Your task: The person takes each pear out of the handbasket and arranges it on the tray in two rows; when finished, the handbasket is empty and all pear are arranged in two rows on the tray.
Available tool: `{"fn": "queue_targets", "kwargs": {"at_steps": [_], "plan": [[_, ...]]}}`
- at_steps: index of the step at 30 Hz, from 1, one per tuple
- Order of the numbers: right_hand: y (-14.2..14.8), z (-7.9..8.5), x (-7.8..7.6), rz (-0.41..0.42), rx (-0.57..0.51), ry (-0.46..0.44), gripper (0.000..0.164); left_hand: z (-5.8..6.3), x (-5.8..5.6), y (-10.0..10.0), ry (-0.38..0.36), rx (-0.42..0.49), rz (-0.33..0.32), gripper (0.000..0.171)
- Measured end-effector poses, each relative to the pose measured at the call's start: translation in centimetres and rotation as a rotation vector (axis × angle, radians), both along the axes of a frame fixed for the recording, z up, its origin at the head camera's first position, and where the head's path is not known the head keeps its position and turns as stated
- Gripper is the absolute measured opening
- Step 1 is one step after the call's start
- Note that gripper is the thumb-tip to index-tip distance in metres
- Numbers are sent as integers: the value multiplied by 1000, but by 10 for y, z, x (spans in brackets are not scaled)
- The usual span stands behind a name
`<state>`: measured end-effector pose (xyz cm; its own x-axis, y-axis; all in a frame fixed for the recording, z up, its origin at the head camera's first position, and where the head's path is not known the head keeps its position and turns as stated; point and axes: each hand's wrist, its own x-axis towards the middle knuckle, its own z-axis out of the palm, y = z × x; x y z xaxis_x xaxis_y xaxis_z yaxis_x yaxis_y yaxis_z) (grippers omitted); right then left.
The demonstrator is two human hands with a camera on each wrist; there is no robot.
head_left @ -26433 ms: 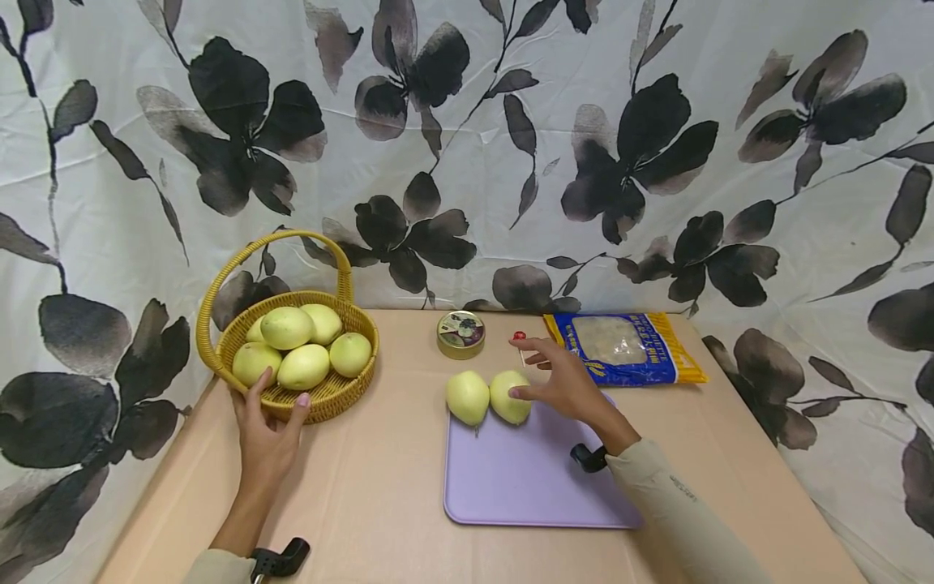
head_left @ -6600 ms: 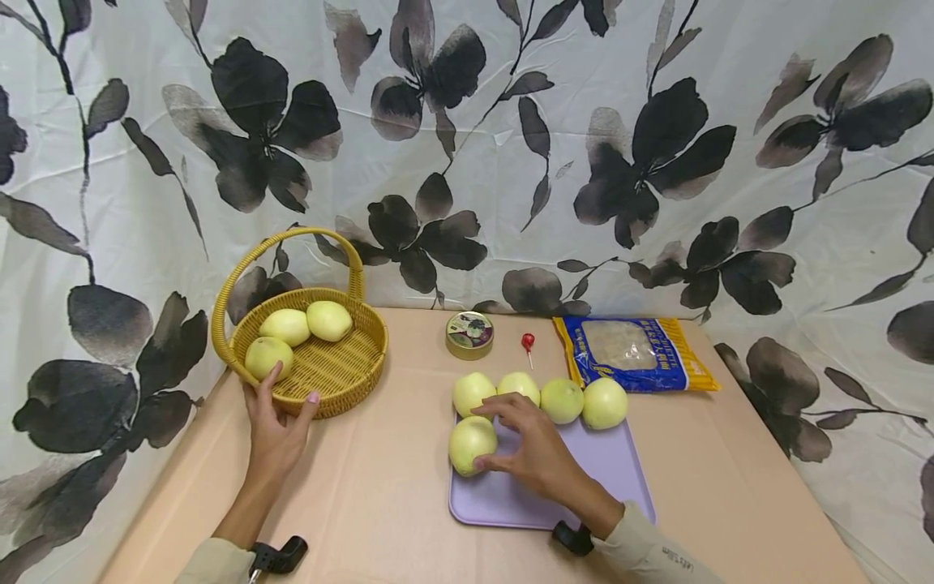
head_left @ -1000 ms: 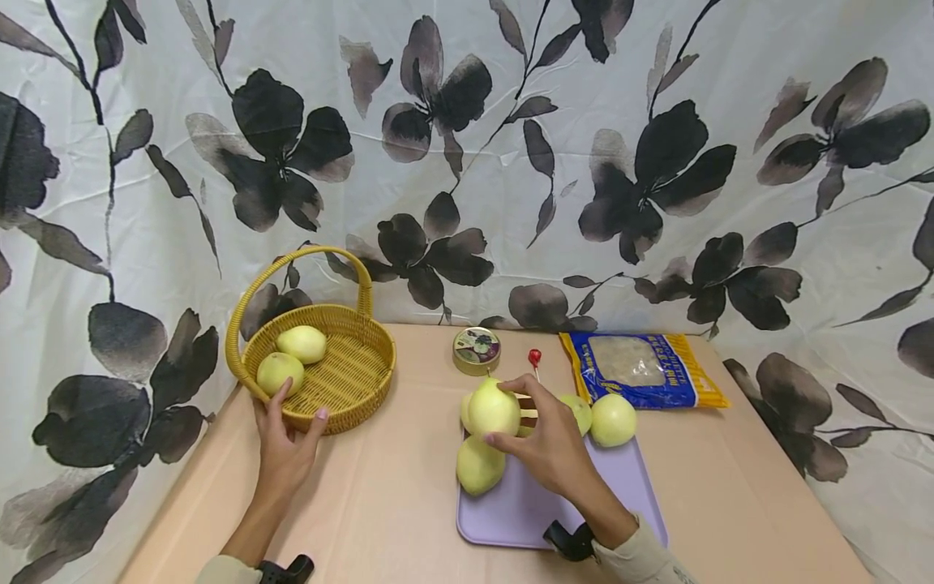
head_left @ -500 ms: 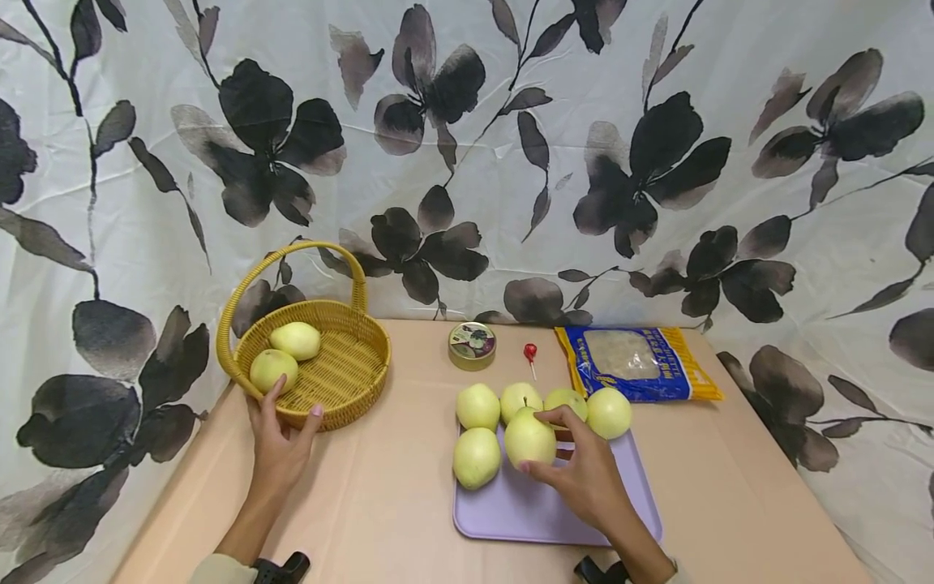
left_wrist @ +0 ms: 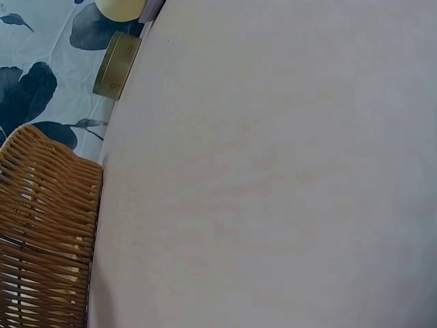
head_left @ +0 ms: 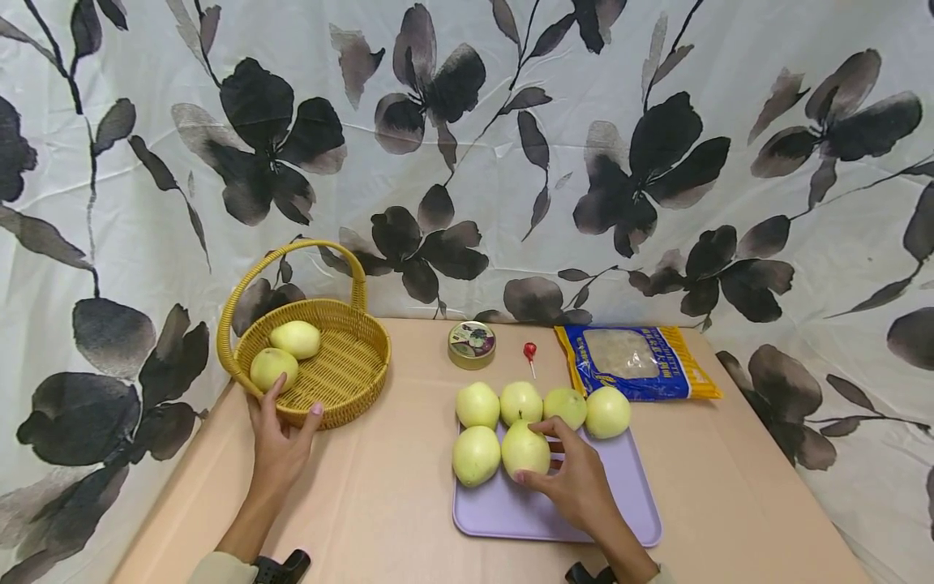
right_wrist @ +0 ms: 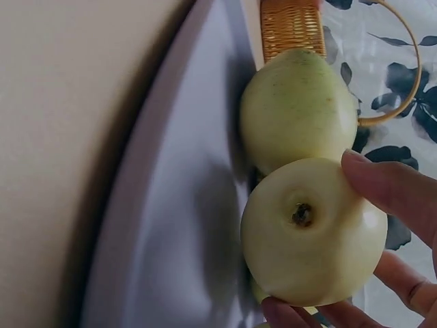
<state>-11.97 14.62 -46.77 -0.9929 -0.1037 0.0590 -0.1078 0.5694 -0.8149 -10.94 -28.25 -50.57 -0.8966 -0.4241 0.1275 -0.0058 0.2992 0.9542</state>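
Observation:
A pale yellow-green pear (head_left: 525, 448) is between the thumb and fingers of my right hand (head_left: 576, 478), low over a lilac tray (head_left: 554, 523). In the right wrist view, the brown-centred end of this pear (right_wrist: 300, 253) faces the camera. Beside it sits another pear (head_left: 477, 457), and several pears form a row along the tray's far edge. My left hand (head_left: 280, 446) holds the near side of a yellow wicker basket (head_left: 350, 405), index finger and thumb at its rim. Two pears (head_left: 295, 340) lie inside, towards its left. The left wrist view shows part of the basket (left_wrist: 48, 232) but no fingers.
Behind the tray stand a round gold tin (head_left: 471, 345), a red lollipop (head_left: 529, 351) and a blue-and-yellow packet (head_left: 635, 362) with a clear window. A floral cloth (head_left: 511, 162) hangs along the table's back edge. The basket handle (head_left: 292, 247) arches upward.
Pears have moved from basket to tray, which held two in the oldest frame. Within the last second, my right hand has brought its pear right and down beside the front-left one. My left hand stays put.

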Motion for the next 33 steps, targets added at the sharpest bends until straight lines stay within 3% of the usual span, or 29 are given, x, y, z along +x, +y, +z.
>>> {"fn": "queue_targets", "kwargs": {"at_steps": [7, 14, 19, 33], "plan": [[-1, -6, -1, 10, -12, 1, 64, 2, 2, -1, 18, 2, 10, 85], [2, -1, -1, 37, 5, 6, 65, 2, 4, -2, 2, 8, 10, 85], [2, 14, -3, 54, 48, 31, 64, 1, 3, -2, -1, 10, 5, 83], [-24, 66, -30, 169, -40, 218, 63, 4, 2, 3, 23, 40, 2, 70]]}}
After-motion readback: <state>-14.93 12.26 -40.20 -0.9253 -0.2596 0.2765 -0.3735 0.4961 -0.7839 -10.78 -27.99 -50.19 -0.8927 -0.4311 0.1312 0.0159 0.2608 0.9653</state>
